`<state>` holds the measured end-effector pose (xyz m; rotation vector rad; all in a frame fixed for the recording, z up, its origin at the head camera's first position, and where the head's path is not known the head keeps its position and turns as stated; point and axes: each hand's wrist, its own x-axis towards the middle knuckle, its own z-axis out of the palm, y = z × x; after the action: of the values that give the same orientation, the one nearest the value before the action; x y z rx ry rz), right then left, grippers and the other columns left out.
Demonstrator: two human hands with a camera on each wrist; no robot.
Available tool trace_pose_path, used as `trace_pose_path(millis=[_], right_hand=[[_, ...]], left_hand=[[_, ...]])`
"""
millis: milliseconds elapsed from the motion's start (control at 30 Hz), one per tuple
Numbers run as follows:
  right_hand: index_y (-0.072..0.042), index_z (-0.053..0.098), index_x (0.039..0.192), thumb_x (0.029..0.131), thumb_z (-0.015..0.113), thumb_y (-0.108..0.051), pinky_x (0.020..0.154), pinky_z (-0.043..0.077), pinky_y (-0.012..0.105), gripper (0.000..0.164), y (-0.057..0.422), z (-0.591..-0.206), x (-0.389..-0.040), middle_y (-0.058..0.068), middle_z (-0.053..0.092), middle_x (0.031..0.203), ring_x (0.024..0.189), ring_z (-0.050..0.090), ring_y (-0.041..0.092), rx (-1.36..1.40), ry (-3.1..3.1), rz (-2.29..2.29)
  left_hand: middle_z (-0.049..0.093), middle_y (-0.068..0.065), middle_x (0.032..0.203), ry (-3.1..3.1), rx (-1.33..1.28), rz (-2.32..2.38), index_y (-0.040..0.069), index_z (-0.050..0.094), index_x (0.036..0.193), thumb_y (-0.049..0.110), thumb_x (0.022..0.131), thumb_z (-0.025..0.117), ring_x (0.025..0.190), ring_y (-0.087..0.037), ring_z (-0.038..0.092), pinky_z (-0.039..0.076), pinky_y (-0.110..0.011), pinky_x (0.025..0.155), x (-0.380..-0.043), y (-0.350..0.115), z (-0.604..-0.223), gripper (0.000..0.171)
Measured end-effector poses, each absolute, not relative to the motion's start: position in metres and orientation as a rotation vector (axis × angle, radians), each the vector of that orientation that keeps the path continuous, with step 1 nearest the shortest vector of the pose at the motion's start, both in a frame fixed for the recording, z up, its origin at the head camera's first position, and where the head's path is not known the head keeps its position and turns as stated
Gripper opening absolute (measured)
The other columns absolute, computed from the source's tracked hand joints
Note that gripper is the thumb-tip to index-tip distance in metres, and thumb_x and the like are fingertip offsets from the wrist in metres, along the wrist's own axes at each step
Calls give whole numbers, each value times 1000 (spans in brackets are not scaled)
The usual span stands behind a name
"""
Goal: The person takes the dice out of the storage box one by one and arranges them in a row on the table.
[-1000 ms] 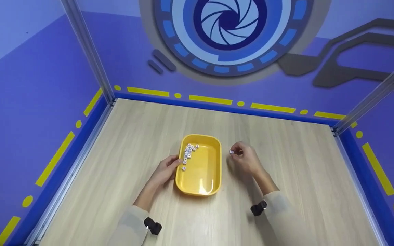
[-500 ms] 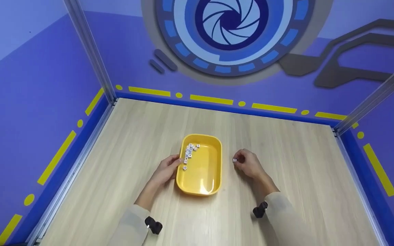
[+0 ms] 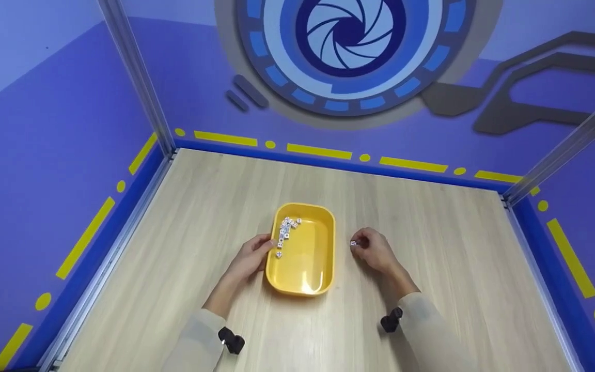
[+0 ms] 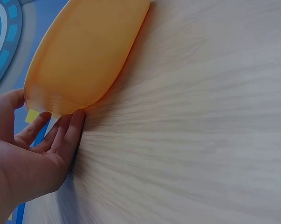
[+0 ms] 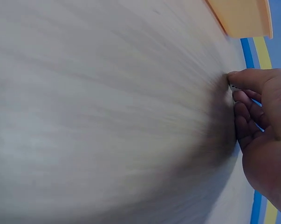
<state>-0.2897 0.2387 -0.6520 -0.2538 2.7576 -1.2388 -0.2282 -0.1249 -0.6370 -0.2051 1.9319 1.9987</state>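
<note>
A yellow rectangular tray (image 3: pixel 305 263) with rounded corners stands on the wooden table. Several white dice (image 3: pixel 286 227) lie bunched along its left inner side. My left hand (image 3: pixel 247 258) grips the tray's left wall, thumb over the rim and the other fingers along the outside, as the left wrist view shows from below. To the right of the tray, my right hand (image 3: pixel 376 251) pinches one white die (image 3: pixel 353 243) between thumb and fingertips, low over the tabletop. In the right wrist view the die (image 5: pixel 235 87) is mostly covered by the fingers.
Blue-purple walls (image 3: pixel 318 129) with yellow markings stand behind and at both sides of the wooden table (image 3: pixel 215 196). Metal posts (image 3: pixel 140 77) rise at the back corners. A black wrist camera (image 3: pixel 391 320) sits on the right sleeve.
My right hand has moved slightly down toward me with the die, then stayed nearly still. The left hand and the tray have kept their places.
</note>
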Motion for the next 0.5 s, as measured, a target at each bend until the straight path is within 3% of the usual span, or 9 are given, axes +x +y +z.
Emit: trace_pose_path(millis=[500], right_hand=[[-10,67,102,87,76,-10,79,49,34,18,233,-641,-287,4,59,96,89,54,19,-403,2797,-1168]], left_hand=[[58,-11,134,1879,-215,2033,16,50,143,43,99,59,113,-26,64,57,-38,86,-226,-126,-634,52]])
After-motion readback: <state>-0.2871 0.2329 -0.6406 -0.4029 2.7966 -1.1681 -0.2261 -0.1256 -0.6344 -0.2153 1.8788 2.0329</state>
